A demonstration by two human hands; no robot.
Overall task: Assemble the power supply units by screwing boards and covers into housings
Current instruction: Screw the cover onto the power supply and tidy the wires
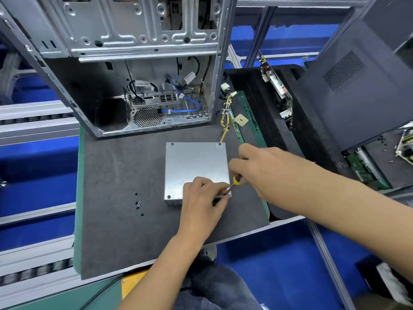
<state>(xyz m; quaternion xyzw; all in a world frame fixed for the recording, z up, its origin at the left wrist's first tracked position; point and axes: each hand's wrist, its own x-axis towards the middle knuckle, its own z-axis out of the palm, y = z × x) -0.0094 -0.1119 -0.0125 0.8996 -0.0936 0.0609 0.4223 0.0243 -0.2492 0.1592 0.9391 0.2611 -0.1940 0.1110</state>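
One silver power supply unit (194, 166) lies flat at the frame's centre on the dark desk (125, 171). At its lower right corner the left hand (204, 198) pinches the tip of a yellow-handled screwdriver (234, 183), steadying it, while the right hand (261, 168) grips the handle from the right. Loose black screws (138, 203) lie left of the unit; an open computer case (143, 63) stands above.

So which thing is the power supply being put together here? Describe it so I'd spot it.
Start at the dark grey mat in front of the open computer case. The power supply is the shiny silver metal box lying flat there, under both hands, the only closed box, with yellow wires trailing from its far corner.
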